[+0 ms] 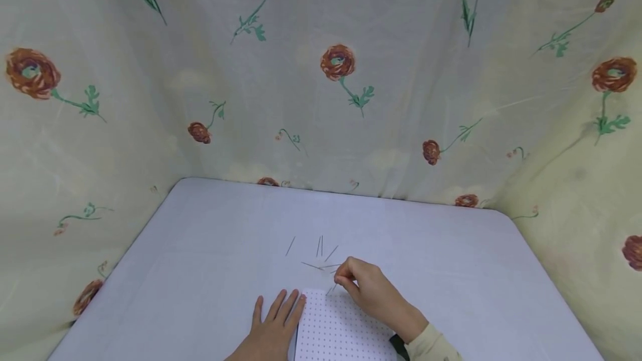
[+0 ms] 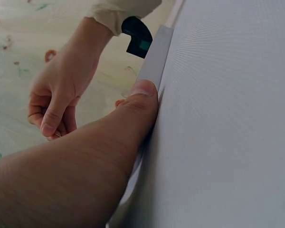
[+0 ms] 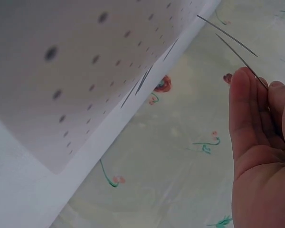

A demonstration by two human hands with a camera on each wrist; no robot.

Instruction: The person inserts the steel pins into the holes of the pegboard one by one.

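Observation:
My right hand [image 1: 368,291] is over the far edge of a white board [image 1: 328,330] dotted with rows of dark holes. Between thumb and fingertips it pinches a thin dark needle [image 3: 239,56], whose free end points toward the board. Close by in the right wrist view slants a second needle [image 3: 228,36]. My left hand [image 1: 273,325] rests flat at the board's left side with fingers spread and straight. Its thumb [image 2: 143,88] lies against the board's edge in the left wrist view.
Several more needles [image 1: 290,246] lie scattered on the white table [image 1: 200,249] beyond the board, some fanned, two nearly parallel. A flower-patterned curtain [image 1: 301,82] surrounds the table at the back and sides. A dark band [image 1: 399,346] shows at the right wrist under a pale sleeve.

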